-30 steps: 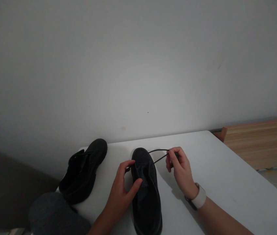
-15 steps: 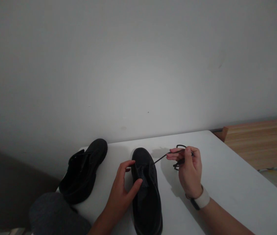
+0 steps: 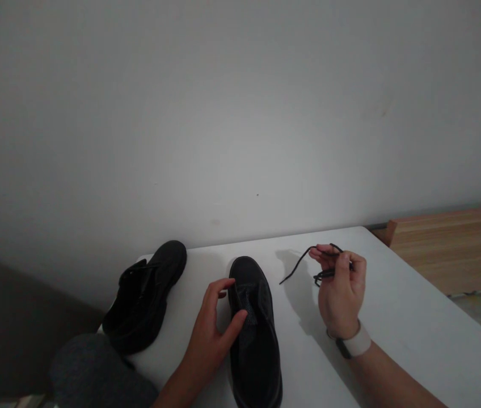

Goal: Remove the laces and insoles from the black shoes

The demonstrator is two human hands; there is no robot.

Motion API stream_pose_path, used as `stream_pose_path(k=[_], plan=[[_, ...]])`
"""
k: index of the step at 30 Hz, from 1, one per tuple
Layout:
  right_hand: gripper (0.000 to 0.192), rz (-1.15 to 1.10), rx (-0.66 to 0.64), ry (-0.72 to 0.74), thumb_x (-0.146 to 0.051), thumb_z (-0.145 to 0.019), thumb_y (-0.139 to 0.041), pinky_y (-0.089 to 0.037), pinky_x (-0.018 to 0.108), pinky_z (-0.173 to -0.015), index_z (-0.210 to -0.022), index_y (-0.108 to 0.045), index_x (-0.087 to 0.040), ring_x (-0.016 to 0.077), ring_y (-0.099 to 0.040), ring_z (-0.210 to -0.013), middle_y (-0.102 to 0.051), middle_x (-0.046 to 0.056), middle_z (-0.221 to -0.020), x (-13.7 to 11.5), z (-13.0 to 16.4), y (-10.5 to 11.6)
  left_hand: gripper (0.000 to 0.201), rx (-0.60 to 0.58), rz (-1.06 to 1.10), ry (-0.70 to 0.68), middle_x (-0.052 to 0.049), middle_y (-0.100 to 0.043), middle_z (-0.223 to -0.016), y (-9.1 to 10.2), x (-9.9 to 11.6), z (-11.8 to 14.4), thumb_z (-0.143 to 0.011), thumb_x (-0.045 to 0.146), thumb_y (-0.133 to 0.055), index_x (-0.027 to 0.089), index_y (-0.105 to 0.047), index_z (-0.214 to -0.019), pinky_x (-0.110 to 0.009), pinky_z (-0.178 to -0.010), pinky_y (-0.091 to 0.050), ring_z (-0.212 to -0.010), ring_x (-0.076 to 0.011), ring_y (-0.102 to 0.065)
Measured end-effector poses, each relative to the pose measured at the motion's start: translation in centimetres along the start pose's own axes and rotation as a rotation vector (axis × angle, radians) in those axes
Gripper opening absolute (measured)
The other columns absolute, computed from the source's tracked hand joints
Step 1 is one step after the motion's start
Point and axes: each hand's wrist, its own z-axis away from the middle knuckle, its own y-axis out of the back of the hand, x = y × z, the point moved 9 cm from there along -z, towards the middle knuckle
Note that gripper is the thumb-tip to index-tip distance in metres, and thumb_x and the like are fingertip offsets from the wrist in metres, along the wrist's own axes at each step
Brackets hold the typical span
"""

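A black shoe [image 3: 255,334] lies on the white table [image 3: 393,317], toe pointing away from me. My left hand [image 3: 217,326] rests on its left side, thumb on the tongue area. My right hand [image 3: 341,292], with a white wristband, is raised to the right of the shoe and pinches a black shoelace [image 3: 304,263]. The lace is bunched in the fingers and its loose end hangs free toward the shoe, no longer touching it. A second black shoe [image 3: 147,294] lies at the table's left corner.
A plain white wall stands right behind the table. A wooden floor or surface [image 3: 453,249] shows at the right, beyond the table edge. My dark-clothed knee [image 3: 96,374] is at the lower left.
My right hand has pulled the lace to the right and out of the shoe, gathering it in the fingers. The left hand has stayed on the shoe.
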Motion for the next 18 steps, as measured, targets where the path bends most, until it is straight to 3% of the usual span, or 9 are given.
stream_pose_path(k=[4,6,9,11,15,18], plan=[[0.014,0.121,-0.227,-0.019,-0.031,-0.102,-0.048,-0.046,0.029,-0.066,-0.092,-0.054,-0.024,0.0132,-0.056,-0.067,-0.060,-0.002,-0.077,-0.2,1.6,-1.9,0.039,0.009,-0.013,-0.009,-0.009,-0.048,-0.134,0.0,0.2,-0.1,-0.096,0.037,-0.054,0.026,-0.043,-0.132,-0.050,-0.105,-0.040,-0.122,-0.0268,-0.048],[0.011,0.181,-0.405,0.003,-0.026,-0.099,-0.054,-0.043,0.028,-0.060,-0.089,-0.059,-0.023,0.0143,-0.054,-0.065,-0.058,-0.001,-0.072,-0.8,2.9,-3.4,0.039,0.015,-0.026,-0.035,-0.009,-0.048,-0.134,0.0,0.4,0.0,-0.097,0.037,-0.053,0.027,-0.042,-0.133,-0.050,-0.105,-0.039,-0.123,-0.0269,-0.048],[0.008,0.244,-0.726,0.161,-0.017,-0.094,-0.057,-0.044,0.030,-0.061,-0.095,-0.062,-0.023,0.0169,-0.055,-0.069,-0.061,0.002,-0.077,-2.7,5.3,-6.0,0.039,0.034,-0.061,-0.081,-0.010,-0.047,-0.134,0.0,0.9,0.0,-0.097,0.034,-0.053,0.028,-0.041,-0.134,-0.050,-0.106,-0.039,-0.125,-0.0270,-0.046],[0.016,0.254,-0.856,0.288,-0.012,-0.092,-0.055,-0.047,0.033,-0.067,-0.102,-0.061,-0.023,0.0189,-0.058,-0.077,-0.063,0.004,-0.084,-4.1,6.6,-7.1,0.041,0.059,-0.087,-0.106,-0.010,-0.047,-0.135,0.2,1.4,0.1,-0.097,0.033,-0.054,0.029,-0.040,-0.135,-0.050,-0.106,-0.039,-0.126,-0.0269,-0.046],[0.017,0.280,-0.785,0.325,-0.010,-0.090,-0.055,-0.049,0.038,-0.079,-0.100,-0.058,-0.024,0.0221,-0.059,-0.094,-0.063,0.008,-0.101,-4.7,6.5,-6.7,0.029,0.116,-0.187,-0.230,-0.009,-0.050,-0.129,1.0,4.2,0.6,-0.093,0.027,-0.060,0.029,-0.051,-0.120,-0.048,-0.103,-0.044,-0.122,-0.0269,-0.049],[0.013,0.276,-0.704,0.250,-0.012,-0.092,-0.051,-0.049,0.039,-0.082,-0.089,-0.052,-0.024,0.0228,-0.060,-0.098,-0.063,0.009,-0.106,-3.9,5.9,-6.0,0.010,0.056,-0.374,-0.401,-0.009,-0.056,-0.121,0.4,7.2,1.1,-0.087,0.024,-0.066,0.028,-0.061,-0.096,-0.050,-0.098,-0.046,-0.122,-0.0319,-0.049]])
